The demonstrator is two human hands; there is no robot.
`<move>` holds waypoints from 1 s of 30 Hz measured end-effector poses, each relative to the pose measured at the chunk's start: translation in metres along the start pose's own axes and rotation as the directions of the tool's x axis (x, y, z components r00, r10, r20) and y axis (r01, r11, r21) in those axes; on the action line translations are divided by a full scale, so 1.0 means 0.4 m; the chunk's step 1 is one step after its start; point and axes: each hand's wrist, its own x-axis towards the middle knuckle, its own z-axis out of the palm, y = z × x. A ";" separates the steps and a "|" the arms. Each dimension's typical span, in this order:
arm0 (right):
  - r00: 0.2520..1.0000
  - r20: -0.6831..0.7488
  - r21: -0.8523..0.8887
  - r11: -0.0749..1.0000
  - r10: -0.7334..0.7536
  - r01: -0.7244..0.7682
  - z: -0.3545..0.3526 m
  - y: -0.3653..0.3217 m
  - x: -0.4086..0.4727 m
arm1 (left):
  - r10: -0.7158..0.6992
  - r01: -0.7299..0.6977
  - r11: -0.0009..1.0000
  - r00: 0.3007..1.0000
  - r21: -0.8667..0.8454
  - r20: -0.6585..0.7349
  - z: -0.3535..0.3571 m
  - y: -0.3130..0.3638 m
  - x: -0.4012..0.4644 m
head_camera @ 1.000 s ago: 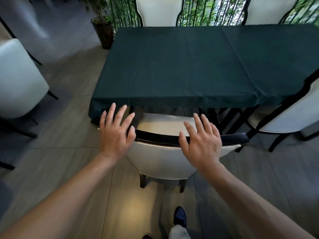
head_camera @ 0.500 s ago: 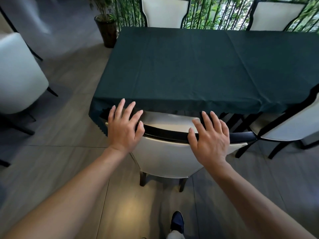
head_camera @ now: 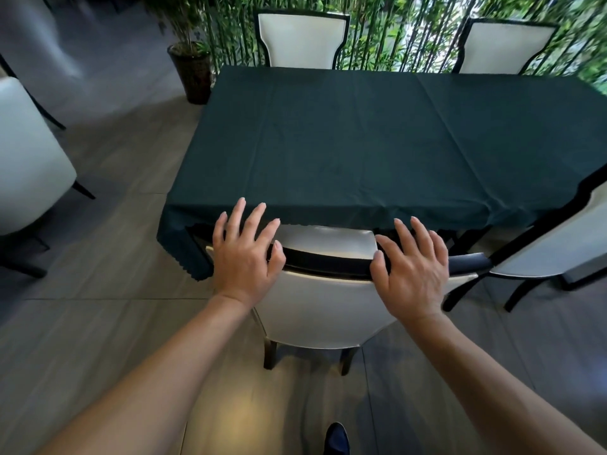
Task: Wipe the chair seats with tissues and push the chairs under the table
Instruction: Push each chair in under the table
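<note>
Pushing chair under tabletop: left hand, right hand spread flat on backrest; keep pressure even, watch tablecloth snagging.

We see a dark teal tablecloth, our near chair cream with a black top rail (glossy), grey streaked floor tiles, green bamboo, a navy shoe

Chair before table, seat under.
</note>
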 end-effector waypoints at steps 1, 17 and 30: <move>1.000 0.010 -0.007 1.000 0.008 -0.008 0.004 -0.026 -0.003 | 0.004 -0.004 1.000 1.000 -0.001 0.002 -0.001 -0.024 0.005; 1.000 -0.002 -0.055 0.998 0.027 -0.027 0.040 0.022 0.047 | 0.001 0.000 1.000 0.999 0.019 -0.047 0.056 0.017 0.047; 0.985 -0.049 0.025 0.986 0.165 -0.164 0.129 -0.096 0.134 | 0.005 -0.005 1.000 0.999 0.015 -0.037 0.106 -0.123 0.172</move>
